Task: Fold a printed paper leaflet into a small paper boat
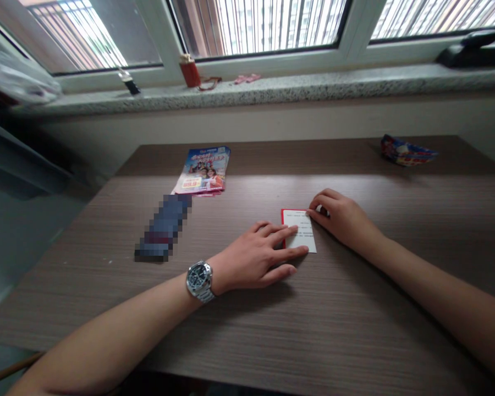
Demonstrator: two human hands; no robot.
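Note:
A small white printed card (303, 234) with a red edge along its left and top lies on the wooden table. My left hand (268, 256), with a silver watch (199, 280) on the wrist, rests with spread fingers over the card's left and lower part. At the card's upper right corner, my right hand (334, 214) has its thumb and index finger pinched together on the corner. The other fingers of that hand are curled. Some of the print is covered by my left fingers.
A stack of colourful flyers (204, 171) lies at the table's back left, with a pixelated dark blue object (165, 226) in front. A folded colourful paper piece (406, 152) stands at the back right. Along the windowsill (313, 82) are a red container (190, 72) and small items.

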